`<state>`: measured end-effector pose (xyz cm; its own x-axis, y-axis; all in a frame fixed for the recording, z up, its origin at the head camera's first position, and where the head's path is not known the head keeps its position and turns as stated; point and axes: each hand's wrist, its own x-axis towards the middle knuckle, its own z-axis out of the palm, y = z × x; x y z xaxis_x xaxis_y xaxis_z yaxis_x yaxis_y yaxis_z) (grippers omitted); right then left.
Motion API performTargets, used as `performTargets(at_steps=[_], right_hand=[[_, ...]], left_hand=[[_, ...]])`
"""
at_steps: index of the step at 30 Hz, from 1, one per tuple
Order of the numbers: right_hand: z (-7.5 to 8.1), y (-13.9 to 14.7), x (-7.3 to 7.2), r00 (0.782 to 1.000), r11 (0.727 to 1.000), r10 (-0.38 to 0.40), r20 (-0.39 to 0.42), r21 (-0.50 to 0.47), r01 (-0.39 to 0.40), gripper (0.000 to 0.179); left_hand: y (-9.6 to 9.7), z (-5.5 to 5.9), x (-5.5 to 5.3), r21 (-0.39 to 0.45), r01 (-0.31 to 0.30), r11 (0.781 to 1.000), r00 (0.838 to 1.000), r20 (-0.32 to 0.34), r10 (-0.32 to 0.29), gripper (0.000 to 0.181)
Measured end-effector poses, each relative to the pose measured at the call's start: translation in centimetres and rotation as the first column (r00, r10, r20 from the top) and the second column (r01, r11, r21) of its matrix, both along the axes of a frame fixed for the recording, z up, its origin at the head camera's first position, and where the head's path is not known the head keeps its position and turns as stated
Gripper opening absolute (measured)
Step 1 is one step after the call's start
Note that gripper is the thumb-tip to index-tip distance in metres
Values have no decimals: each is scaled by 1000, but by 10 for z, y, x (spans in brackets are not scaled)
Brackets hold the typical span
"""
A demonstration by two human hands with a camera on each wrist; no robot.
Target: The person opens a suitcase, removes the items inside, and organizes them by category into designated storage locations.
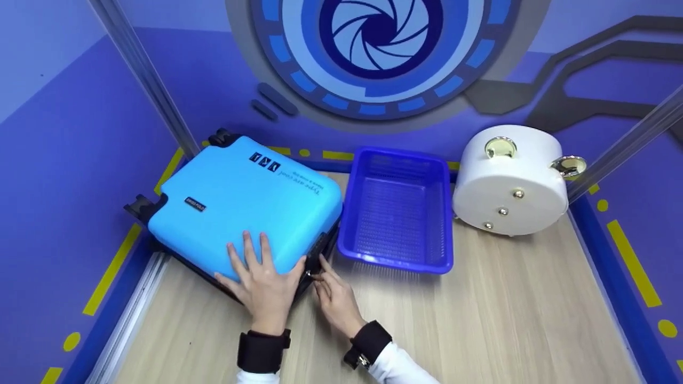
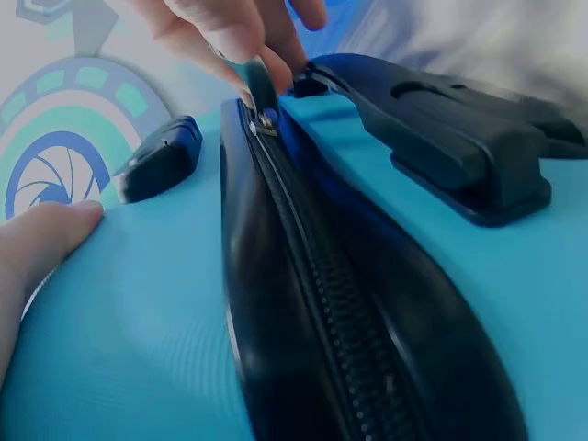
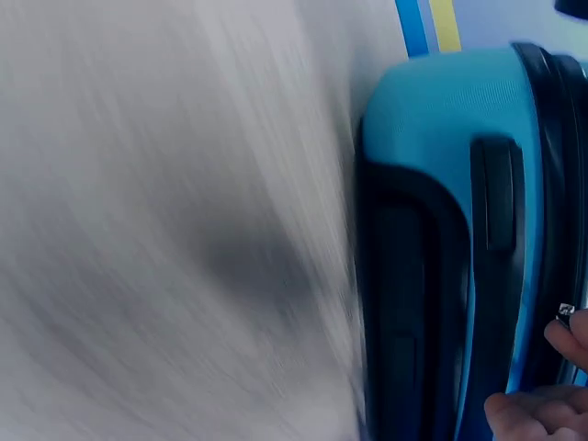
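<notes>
A light blue suitcase [image 1: 224, 213] lies flat on the wooden floor at the left, its wheels toward the back left corner. My left hand [image 1: 264, 290] rests on its top shell near the front edge, fingers spread. At the suitcase's near right side, my right hand [image 1: 339, 306] pinches a small zipper pull [image 2: 261, 87] between thumb and finger. The black zipper [image 2: 322, 285] runs along the side in the left wrist view, its teeth joined below the pull. Beside it sits a black handle [image 2: 459, 129]. The right wrist view catches the right fingertips [image 3: 514, 418] at its right edge.
A blue plastic basket [image 1: 396, 266] stands right beside the suitcase. Farther right is a white round case [image 1: 507, 176] with gold knobs and two gold ear-like pieces. Blue printed walls [image 1: 58, 160] and metal posts [image 1: 144, 69] bound the wooden floor [image 1: 480, 320].
</notes>
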<state>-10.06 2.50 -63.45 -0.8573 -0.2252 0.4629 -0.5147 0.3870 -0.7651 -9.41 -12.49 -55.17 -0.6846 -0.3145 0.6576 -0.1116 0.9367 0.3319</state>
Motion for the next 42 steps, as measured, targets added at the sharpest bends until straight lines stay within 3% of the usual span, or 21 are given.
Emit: performTargets(at_steps=[4, 7, 10, 13, 15, 17, 21, 24, 26, 28, 33, 35, 42], right_hand=[[-3, -1, 3, 999, 1000, 23, -33, 11, -23, 9], [-4, 1, 2, 1000, 1000, 14, -16, 27, -13, 8], [-6, 5, 0, 1000, 999, -4, 13, 50, 4, 9], [-6, 8, -1, 999, 998, -14, 52, 69, 10, 9], [-6, 9, -3, 997, 997, -12, 77, 74, 6, 10], [-6, 11, -4, 995, 997, 0, 97, 74, -7, 10], [-5, 14, -8, 991, 997, 28, 128, 71, -37, 11], [-6, 17, -9, 984, 996, 57, 171, 57, -68, 11], [-6, 19, -10, 978, 995, 78, 193, 46, -88, 11], [-8, 20, -11, 975, 994, 101, 200, 27, -109, 11], [-10, 21, -14, 979, 991, 136, 153, -17, -135, 11], [-10, 21, -13, 982, 991, 134, 137, -8, -134, 11], [-7, 20, -6, 990, 993, 100, 102, 53, -106, 10]], left_hand=[[8, 1, -7, -8, -33, 999, 999, 16, 33, 107], [13, 2, -11, -3, -25, 1000, 999, 24, 25, 105], [13, 3, -10, -1, 34, 999, 999, 42, -34, 100], [4, 5, -5, 4, 150, 989, 984, 92, -150, 95], [-9, 8, -1, 8, 247, 969, 959, 138, -246, 95], [-25, 11, 3, 9, 344, 939, 922, 189, -339, 98], [-59, 17, 12, 39, 505, 862, 820, 292, -493, 111], [-76, 20, 15, 84, 563, 822, 756, 350, -554, 121], [-83, 20, 15, 94, 577, 811, 737, 368, -567, 124], [-87, 18, 15, 82, 580, 810, 741, 360, -567, 126], [-92, 4, 10, -43, 576, 816, 799, 239, -551, 125], [-92, -1, 8, -93, 570, 816, 816, 184, -548, 123], [-84, -12, 0, -192, 527, 828, 848, 42, -529, 121]])
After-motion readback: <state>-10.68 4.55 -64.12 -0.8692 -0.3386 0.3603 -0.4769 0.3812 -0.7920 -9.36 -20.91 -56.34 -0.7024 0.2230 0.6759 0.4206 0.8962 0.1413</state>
